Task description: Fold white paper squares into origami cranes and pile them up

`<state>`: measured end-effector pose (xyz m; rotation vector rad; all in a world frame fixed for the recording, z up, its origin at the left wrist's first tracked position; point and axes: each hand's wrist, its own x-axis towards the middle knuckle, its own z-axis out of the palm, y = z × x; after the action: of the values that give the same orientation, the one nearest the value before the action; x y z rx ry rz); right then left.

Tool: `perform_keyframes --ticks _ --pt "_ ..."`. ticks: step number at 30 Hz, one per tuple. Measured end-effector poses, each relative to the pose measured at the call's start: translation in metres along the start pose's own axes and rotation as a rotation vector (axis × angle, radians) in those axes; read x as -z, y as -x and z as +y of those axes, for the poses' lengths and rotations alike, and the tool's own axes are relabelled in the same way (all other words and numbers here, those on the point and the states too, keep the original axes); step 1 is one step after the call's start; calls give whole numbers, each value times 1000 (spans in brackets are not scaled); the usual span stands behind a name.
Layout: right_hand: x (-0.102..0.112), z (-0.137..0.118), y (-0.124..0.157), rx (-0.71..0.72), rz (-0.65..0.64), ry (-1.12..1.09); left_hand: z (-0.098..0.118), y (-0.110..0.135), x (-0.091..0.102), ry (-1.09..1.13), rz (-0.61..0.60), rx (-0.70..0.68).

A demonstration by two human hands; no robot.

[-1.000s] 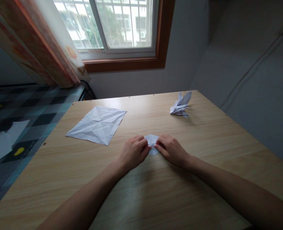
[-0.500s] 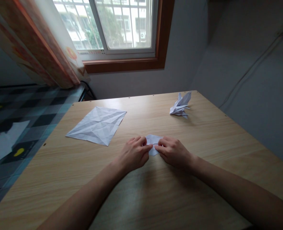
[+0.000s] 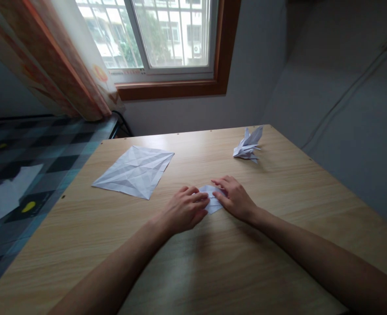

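- Pale wood-grain tabletop [image 3: 278, 188] fills the near part of the scene, and two bare forearms reach across it from the near edge, one from each side.
- The left hand [image 3: 186, 210] is palm down with loosely bent fingers, their tips over the left part of a small folded white paper [image 3: 215, 206]; whether it pinches the paper or merely rests there, I cannot tell.
- The right hand [image 3: 236, 199] is unclenched, with fingers apart; its thumb lies over the right part of the same paper and its index finger stretches past toward the far side.
- That small paper lies on the table around the middle, between the two hands and partly covered by them.
- On the left, beside the table, a dark checked cloth [image 3: 60, 162] bears a loose white paper [image 3: 3, 202].
- Farther along the table, to the left, a larger white sheet [image 3: 136, 173] lies spread flat, crossed by many creases.
- Far right on the table, well apart from the hands, rests a folded paper figure [image 3: 247, 146] with pointed parts sticking up.
- Beyond the table, an orange-and-white curtain [image 3: 71, 65] hangs at the left of a barred window [image 3: 176, 39] with a brown frame [image 3: 173, 90].
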<state>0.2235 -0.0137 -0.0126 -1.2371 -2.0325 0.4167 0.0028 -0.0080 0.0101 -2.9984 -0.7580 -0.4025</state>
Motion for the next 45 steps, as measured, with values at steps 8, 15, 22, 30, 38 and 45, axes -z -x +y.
perform_keyframes --ticks 8,15,22,30,38,45 --pt "5 1 -6 -107 -96 -87 -1 0 2 44 -10 -37" --pt "3 3 -4 -70 -70 -114 0 1 3 10 10 5" --pt "3 3 2 57 -53 -36 0 2 1 1 37 -19" --pt "2 0 8 207 -102 153 2 1 0 -67 33 -44" --pt "10 -12 11 339 -250 436 4 0 1 -105 18 -76" --pt "21 -14 11 205 -259 467 4 3 0 -84 49 -60"
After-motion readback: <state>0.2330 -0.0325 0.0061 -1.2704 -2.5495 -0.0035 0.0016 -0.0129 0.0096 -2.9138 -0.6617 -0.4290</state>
